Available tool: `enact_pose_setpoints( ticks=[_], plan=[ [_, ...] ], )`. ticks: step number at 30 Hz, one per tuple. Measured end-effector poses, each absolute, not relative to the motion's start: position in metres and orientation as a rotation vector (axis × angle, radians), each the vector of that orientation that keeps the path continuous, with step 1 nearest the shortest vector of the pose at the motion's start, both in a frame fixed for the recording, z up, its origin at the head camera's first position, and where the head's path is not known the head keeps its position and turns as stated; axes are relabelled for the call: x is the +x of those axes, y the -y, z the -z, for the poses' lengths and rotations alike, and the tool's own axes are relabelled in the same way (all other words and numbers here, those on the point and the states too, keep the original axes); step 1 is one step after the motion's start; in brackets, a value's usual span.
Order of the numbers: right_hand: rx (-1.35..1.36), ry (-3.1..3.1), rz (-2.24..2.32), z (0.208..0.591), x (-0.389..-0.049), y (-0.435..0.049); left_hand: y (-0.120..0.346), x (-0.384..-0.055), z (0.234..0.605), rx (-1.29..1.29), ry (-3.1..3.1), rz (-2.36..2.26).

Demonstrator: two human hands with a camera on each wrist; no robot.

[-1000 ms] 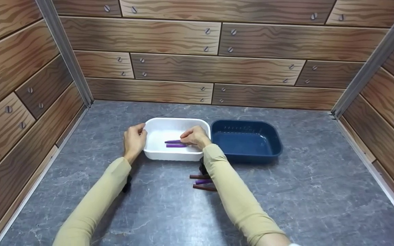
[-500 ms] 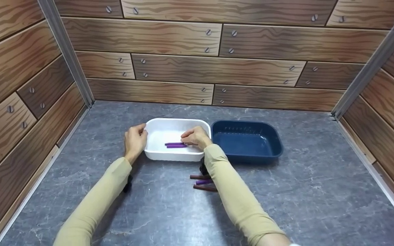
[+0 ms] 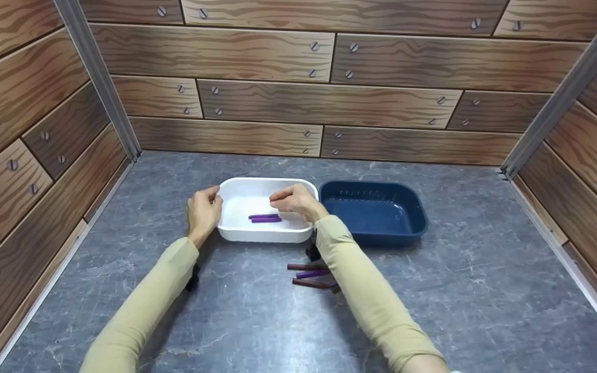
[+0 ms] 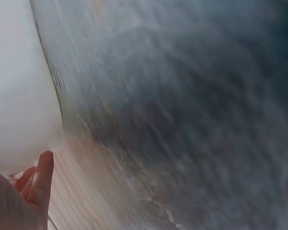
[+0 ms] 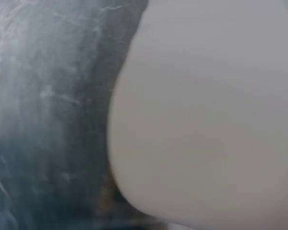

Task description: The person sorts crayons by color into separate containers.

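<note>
Inside the white tray lie two purple sticks, side by side on its floor. My right hand hovers over the tray's right part, fingers extended and nothing between them. At the tray's left end, my left hand touches the rim and outer wall with its fingertips. The left wrist view shows those fingers against the white wall. In the right wrist view, the tray's pale outer wall fills most of the picture and the hand is hidden.
A dark blue tray stands right beside the white one. In front, brown sticks and a purple stick lie on the grey tabletop, partly covered by the right forearm. Wood-patterned walls enclose the back and sides.
My right hand has let go of a purple stick, which now lies flat beside the other. The hand has risen slightly and its fingers have straightened. The left hand stays put.
</note>
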State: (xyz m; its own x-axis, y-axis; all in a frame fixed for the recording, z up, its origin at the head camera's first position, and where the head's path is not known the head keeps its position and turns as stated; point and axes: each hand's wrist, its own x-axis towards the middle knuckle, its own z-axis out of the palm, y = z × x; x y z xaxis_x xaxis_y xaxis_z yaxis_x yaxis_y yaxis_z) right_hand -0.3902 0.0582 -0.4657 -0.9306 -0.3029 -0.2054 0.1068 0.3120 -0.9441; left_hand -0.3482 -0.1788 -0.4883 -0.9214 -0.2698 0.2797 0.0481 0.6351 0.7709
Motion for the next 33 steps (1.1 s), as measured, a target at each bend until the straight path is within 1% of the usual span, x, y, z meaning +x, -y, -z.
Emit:
enact_pose_setpoints(
  ticks=[5,11,20,33],
  plan=[
    [-0.338,-2.176,1.726,0.456,-0.382,-0.068,0.177,-0.348,0.487,0.187,2.487,1.187],
    [-0.4,-2.139,1.749,0.451,-0.37,-0.081,0.178,-0.348,0.486,0.212,2.498,1.189],
    [-0.5,-2.116,1.779,0.453,-0.355,-0.096,0.184,-0.344,0.487,0.238,2.508,1.169],
    [-0.512,-2.093,1.787,0.453,-0.333,-0.135,0.177,-0.346,0.487,0.219,2.501,1.19]
  ],
)
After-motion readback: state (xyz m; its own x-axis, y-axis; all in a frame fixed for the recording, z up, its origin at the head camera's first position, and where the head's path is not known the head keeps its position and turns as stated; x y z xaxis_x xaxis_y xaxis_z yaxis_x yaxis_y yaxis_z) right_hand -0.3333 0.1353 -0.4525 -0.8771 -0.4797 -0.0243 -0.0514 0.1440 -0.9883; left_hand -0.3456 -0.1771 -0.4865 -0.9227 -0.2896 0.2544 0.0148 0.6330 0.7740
